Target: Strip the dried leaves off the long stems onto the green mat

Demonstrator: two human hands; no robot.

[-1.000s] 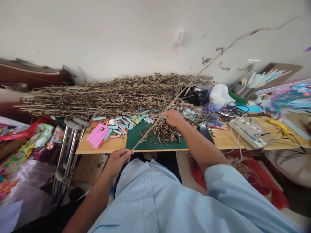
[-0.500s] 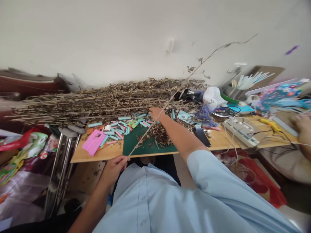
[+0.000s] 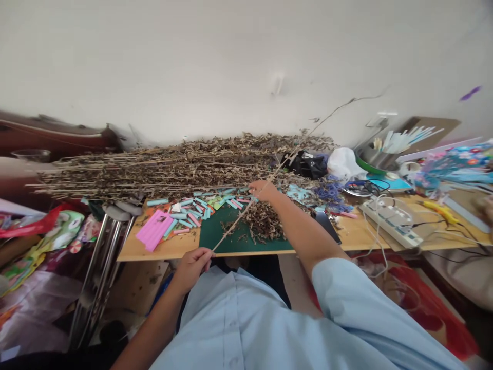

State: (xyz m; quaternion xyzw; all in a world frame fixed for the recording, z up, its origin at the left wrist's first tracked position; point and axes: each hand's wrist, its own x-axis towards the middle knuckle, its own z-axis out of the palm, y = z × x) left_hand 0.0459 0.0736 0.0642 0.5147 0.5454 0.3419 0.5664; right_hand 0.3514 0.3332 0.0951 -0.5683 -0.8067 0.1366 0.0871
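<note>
Left hand (image 3: 195,263): pinching 1 dried stalk (image 3: 231,227) | stalk: slants away, across right hand (image 3: 265,192) | right grip: unclear

Worker's hands (image 3: 197,263): two. Held stalk (image 3: 232,226): one. Leaf heap (image 3: 266,224): one. Mat (image 3: 210,226): one. Phone (image 3: 328,227): one. Power strip (image 3: 393,222): one. Pink sheet (image 3: 154,230): one. Rolls (image 3: 157,202), piled stalks (image 3: 154,170): many, too jumbled from here to count.

Pale blue shirt (image 3: 265,334), loosely cut
A placket (image 3: 231,303) runs down the front with small matching buttons (image 3: 232,325); the right sleeve (image 3: 342,288) is wide and short, the forearm (image 3: 296,218) bare.
</note>
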